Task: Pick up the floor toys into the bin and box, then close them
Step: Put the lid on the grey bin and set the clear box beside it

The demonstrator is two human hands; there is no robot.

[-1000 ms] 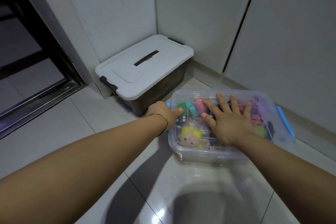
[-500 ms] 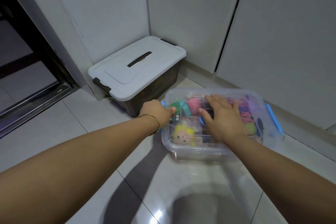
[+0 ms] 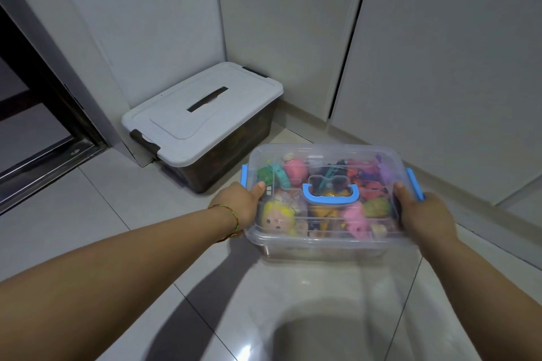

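Clamping the clear toy box point(image 3: 322, 247) at both ends, left grip point(image 3: 241, 204) and right grip point(image 3: 425, 214) curl round it, bin point(image 3: 202, 114) nearby.

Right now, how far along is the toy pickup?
Done: the bin wears its white lid, and nothing loose shows on the floor tiles. In hand: the left hand and right hand grip the ends of the lidded clear box, full of toys. Left: confirming its blue latches are snapped; I cannot tell.
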